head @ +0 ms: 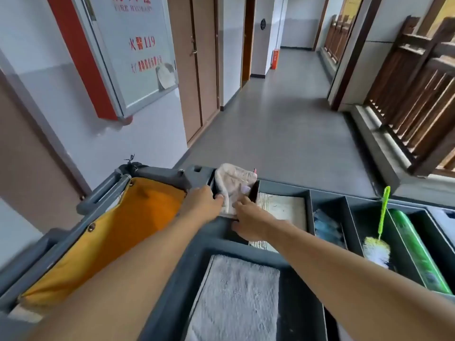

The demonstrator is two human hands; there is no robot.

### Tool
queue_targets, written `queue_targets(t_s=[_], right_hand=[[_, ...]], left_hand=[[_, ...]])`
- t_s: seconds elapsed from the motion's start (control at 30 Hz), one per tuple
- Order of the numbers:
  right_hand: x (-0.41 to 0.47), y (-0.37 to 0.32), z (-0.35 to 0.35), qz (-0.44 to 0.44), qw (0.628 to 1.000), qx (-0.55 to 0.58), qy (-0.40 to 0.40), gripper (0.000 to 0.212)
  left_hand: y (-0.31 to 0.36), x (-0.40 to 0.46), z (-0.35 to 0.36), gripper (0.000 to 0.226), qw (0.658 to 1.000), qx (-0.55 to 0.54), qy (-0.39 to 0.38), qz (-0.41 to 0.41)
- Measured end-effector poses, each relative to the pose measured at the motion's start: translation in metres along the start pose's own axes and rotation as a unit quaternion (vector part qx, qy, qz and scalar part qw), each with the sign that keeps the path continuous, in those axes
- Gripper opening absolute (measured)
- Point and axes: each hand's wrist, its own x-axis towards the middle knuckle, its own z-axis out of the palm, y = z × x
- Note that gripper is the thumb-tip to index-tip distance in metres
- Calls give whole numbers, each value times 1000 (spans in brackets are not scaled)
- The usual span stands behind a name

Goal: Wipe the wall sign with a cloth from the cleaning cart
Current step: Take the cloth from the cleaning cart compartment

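Note:
A pale pinkish-white cloth (234,183) is draped over the far rim of the grey cleaning cart (197,173), hanging into a narrow compartment. My left hand (202,200) reaches to its left edge, fingertips touching the cloth. My right hand (248,220) lies on the cloth's lower right part, fingers spread over it. Whether either hand has a firm grip is unclear. The wall sign, a fire hydrant panel (133,52) with red lettering and a red frame, hangs on the left wall above the cart.
The cart holds a yellow bag (103,239) at left, a grey fluffy cloth (234,299) in the near tray, a beige cloth (283,207), a blue cloth (327,227), a green duster (381,232) and a green bottle (418,252). A corridor floor (283,119) stretches ahead, with wooden railing (413,94) at right.

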Motion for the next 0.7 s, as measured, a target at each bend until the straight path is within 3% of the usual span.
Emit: queue_targets(t_s=[0.17,0.23,0.47,0.57,0.7], right_hand=[[41,20,6,-13,1000,-20,-2,32],[53,34,10,-30,997,-64,3,26],[72,54,29,-110,981,-101,123,26],[80,57,36,-121,974,-114,156,28],[82,59,34,-125,974,-112,152,31]], left_hand=[[5,40,32,21,999,26,15,-41],[12,58,49,27,999,10,28,-45],[23,87,77,30,989,2,118,-86],[28,95,80,25,986,14,111,-122],[31,98,76,30,981,-48,101,-156]])
